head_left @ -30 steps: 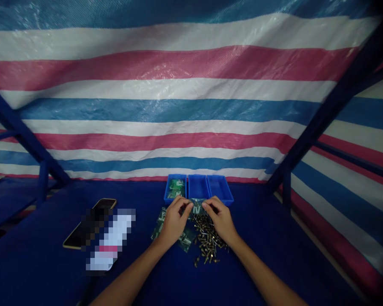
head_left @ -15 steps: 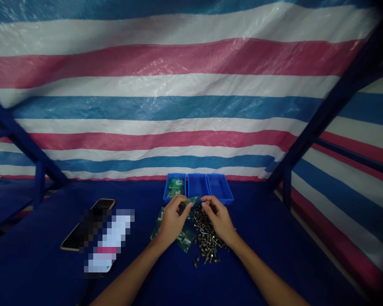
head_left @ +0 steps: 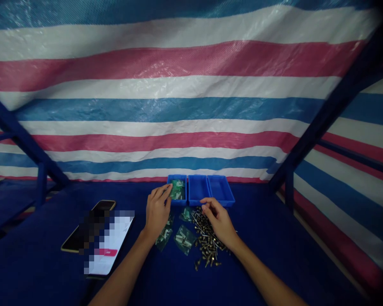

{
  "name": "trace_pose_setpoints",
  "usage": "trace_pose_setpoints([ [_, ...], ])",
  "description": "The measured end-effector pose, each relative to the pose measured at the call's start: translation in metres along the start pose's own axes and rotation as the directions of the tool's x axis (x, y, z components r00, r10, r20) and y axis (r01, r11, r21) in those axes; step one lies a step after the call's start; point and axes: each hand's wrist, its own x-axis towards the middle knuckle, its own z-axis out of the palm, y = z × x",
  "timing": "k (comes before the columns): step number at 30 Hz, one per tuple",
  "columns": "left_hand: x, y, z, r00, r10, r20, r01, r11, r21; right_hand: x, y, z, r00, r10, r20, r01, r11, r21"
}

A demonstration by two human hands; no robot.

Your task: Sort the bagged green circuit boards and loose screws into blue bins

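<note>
green packets [head_left: 178,189] now have the left hand [head_left: 157,208] alongside, its grip apart.

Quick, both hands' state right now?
Left hand: loosely open by the left blue bin, nothing visibly held.
Right hand: half-curled at the metal parts; whether it holds anything cannot be told.

Bare hands, bare forearms

We see a slim left forearm [head_left: 124,267], uncovered from the near edge up to its bare left hand [head_left: 158,212]. On the right, the right forearm [head_left: 264,272] and right hand [head_left: 220,221] are equally bare. Both forearms taper toward the wrists; fingernails are too small for us to distinguish.
</note>
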Motion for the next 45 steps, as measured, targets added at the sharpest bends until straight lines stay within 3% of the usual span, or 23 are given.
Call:
trace_pose_setpoints([
  [3, -0.001, 0.004, 0.002, 0.994, 0.016, 0.108, -0.025, 0.996, 0.086, 0.000, 0.000, 0.000, 1.000, -0.001, 0.000, 0.001, 1.000, -0.007],
  [6, -0.001, 0.009, 0.001, 0.988, 0.043, 0.145, -0.060, 0.992, 0.111, 0.000, 0.000, -0.001, 1.000, -0.001, 0.004, 0.001, 1.000, -0.009],
  [16, -0.002, 0.018, 0.002, 0.979, 0.092, 0.181, -0.117, 0.984, 0.137, -0.002, -0.002, -0.001, 1.000, 0.003, 0.024, -0.002, 0.999, -0.042],
  [22, 0.001, 0.023, -0.005, 0.969, 0.138, 0.207, -0.155, 0.986, 0.068, -0.004, -0.011, -0.003, 0.995, -0.055, 0.078, 0.068, 0.981, -0.179],
  [27, 0.000, 0.024, -0.003, 0.969, 0.145, 0.200, -0.160, 0.985, 0.061, -0.011, -0.031, -0.004, 0.927, -0.211, 0.309, 0.324, 0.866, -0.380],
  [33, -0.001, 0.025, -0.003, 0.979, 0.132, 0.155, -0.140, 0.989, 0.047, -0.018, -0.041, -0.001, 0.831, -0.148, 0.536, 0.462, 0.722, -0.516],
  [38, -0.002, 0.025, -0.002, 0.978, 0.148, 0.150, -0.149, 0.989, -0.005, -0.018, -0.032, 0.000, 0.817, -0.166, 0.552, 0.480, 0.727, -0.492],
  [45, -0.004, 0.027, -0.001, 0.972, 0.178, 0.150, -0.169, 0.983, -0.072, -0.017, -0.033, 0.000, 0.837, -0.219, 0.501, 0.475, 0.745, -0.468],
])
